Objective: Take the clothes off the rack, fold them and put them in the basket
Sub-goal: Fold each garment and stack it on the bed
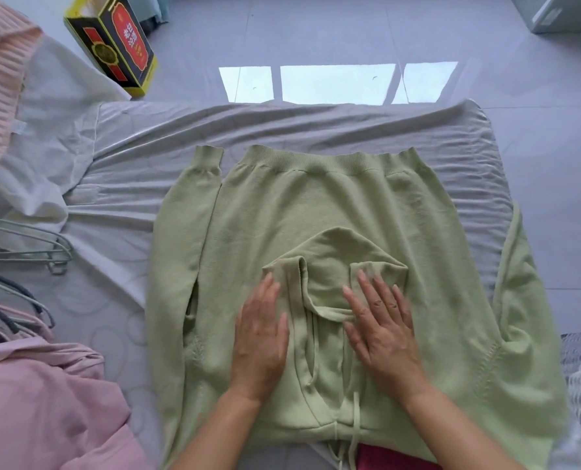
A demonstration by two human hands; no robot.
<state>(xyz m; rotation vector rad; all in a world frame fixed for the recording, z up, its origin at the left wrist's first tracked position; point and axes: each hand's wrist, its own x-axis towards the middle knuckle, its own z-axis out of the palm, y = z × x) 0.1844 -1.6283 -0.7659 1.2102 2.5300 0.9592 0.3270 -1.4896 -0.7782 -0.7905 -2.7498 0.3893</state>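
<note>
I'm at home, in a bedroom: I lean over a bed (pixel 316 127) with a wrinkled grey sheet, laundry and wire hangers (pixel 28 245) heaped on it at my left. Past its foot lies a grey tiled floor (pixel 316 35) mirroring a window, with a printed box (pixel 112 42) standing there.

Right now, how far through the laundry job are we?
Early on. The green hoodie is off the rack and spread flat on the bed, with empty hangers beside it. Both hands, left and right, press its hood flat; no fold yet. The pink clothes and white garment still lie loose. No basket is in view.
</note>
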